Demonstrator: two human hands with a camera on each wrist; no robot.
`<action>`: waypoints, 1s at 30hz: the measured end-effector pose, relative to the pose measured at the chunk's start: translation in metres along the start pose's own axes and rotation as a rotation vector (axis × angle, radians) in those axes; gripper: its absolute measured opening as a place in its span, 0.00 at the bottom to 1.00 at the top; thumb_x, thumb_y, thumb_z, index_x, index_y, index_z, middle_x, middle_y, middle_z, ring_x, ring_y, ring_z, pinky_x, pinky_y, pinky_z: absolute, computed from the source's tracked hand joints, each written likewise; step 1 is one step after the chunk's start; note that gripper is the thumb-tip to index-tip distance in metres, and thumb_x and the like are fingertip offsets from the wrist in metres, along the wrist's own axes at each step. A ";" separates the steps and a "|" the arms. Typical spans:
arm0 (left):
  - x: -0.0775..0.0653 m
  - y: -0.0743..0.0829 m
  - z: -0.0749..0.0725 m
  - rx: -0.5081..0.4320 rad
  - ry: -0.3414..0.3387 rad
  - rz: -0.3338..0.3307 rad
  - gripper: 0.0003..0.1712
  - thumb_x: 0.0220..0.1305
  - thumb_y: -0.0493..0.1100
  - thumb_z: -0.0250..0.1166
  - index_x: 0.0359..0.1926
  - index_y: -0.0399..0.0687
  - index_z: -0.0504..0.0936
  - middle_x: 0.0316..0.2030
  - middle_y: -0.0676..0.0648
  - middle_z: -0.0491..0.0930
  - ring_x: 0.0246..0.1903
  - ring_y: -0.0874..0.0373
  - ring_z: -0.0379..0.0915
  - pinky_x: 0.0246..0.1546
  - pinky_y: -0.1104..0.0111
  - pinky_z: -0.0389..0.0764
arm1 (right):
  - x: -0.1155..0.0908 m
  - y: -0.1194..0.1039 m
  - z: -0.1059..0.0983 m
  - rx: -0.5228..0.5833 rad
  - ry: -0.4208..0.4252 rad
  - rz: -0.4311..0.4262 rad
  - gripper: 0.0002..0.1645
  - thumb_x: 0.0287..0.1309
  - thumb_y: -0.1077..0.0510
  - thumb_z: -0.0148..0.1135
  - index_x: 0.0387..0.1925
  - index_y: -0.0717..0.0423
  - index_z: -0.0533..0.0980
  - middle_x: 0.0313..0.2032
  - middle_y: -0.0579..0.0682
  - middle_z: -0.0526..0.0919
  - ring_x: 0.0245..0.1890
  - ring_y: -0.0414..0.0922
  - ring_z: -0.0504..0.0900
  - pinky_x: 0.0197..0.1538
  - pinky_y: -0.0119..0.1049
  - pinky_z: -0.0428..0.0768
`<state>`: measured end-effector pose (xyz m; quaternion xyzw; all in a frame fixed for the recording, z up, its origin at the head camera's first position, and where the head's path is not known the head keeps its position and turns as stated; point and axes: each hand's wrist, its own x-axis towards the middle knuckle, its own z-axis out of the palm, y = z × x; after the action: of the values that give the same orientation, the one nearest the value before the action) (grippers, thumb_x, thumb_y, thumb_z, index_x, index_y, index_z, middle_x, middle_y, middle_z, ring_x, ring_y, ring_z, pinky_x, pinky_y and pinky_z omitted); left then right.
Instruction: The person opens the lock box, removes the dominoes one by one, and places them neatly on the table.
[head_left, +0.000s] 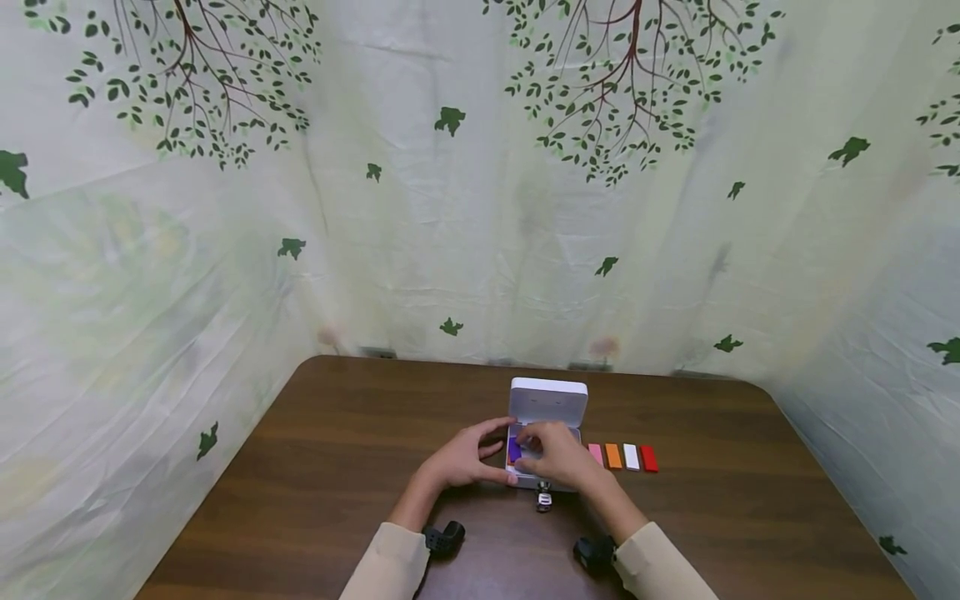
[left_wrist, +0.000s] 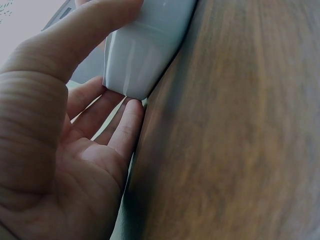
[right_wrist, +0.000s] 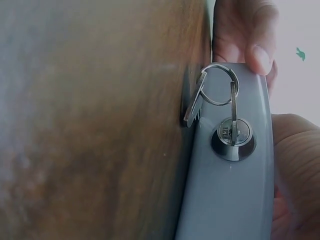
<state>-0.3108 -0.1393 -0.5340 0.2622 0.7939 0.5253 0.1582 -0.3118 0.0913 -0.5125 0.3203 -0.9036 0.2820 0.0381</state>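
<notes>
A white lockable metal box [head_left: 543, 482] stands on the table with its lid raised. My left hand [head_left: 468, 457] grips its left side, thumb at the front corner and fingers farther back; the left wrist view shows fingertips against the box's end wall [left_wrist: 142, 55]. Inside, at the left, lies a purple block [head_left: 514, 450]. My right hand [head_left: 558, 454] reaches over the front wall, with curled finger and thumb pinching the purple block at its two ends. A red-orange sliver shows beside that block. The right hand hides much of the interior.
Pink [head_left: 596, 454], orange [head_left: 613, 456], white [head_left: 632, 457] and red [head_left: 648, 459] blocks lie in a row right of the box. A key [right_wrist: 233, 112] sits in the front lock, with a ring and second key [right_wrist: 195, 100] hanging from it. A patterned curtain [head_left: 480, 208] surrounds the table.
</notes>
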 end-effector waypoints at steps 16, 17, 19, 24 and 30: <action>0.000 0.001 0.000 0.002 0.007 0.000 0.54 0.56 0.51 0.80 0.79 0.56 0.61 0.78 0.48 0.59 0.73 0.48 0.67 0.69 0.63 0.76 | -0.004 -0.006 -0.011 0.019 0.005 -0.009 0.16 0.52 0.56 0.79 0.43 0.55 0.86 0.40 0.48 0.90 0.39 0.44 0.85 0.44 0.39 0.88; 0.000 0.001 0.000 0.001 0.007 -0.001 0.54 0.56 0.51 0.80 0.78 0.56 0.61 0.78 0.48 0.59 0.73 0.48 0.67 0.69 0.62 0.76 | -0.004 -0.006 -0.011 0.020 0.002 -0.010 0.16 0.52 0.56 0.79 0.43 0.55 0.86 0.40 0.48 0.90 0.39 0.44 0.85 0.45 0.39 0.88; 0.000 0.002 0.000 -0.001 0.006 -0.003 0.54 0.56 0.52 0.80 0.78 0.55 0.61 0.78 0.48 0.60 0.73 0.48 0.67 0.69 0.62 0.75 | -0.005 -0.006 -0.013 0.026 -0.007 -0.007 0.16 0.53 0.56 0.79 0.44 0.55 0.87 0.41 0.48 0.90 0.40 0.45 0.86 0.46 0.41 0.88; 0.000 0.003 0.001 -0.009 0.004 -0.008 0.54 0.56 0.52 0.80 0.78 0.55 0.61 0.78 0.49 0.60 0.73 0.48 0.66 0.70 0.62 0.75 | -0.007 -0.007 -0.018 0.027 -0.020 -0.011 0.16 0.54 0.56 0.78 0.44 0.55 0.86 0.43 0.49 0.90 0.40 0.46 0.86 0.46 0.43 0.88; 0.000 0.003 0.000 -0.005 0.007 -0.012 0.54 0.55 0.52 0.81 0.78 0.56 0.62 0.78 0.49 0.60 0.73 0.49 0.66 0.70 0.62 0.74 | -0.009 -0.008 -0.024 0.032 -0.011 -0.032 0.16 0.53 0.57 0.78 0.44 0.55 0.86 0.43 0.48 0.90 0.40 0.45 0.86 0.47 0.44 0.89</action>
<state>-0.3103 -0.1381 -0.5316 0.2553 0.7948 0.5272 0.1589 -0.3030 0.1039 -0.4911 0.3370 -0.8939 0.2938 0.0326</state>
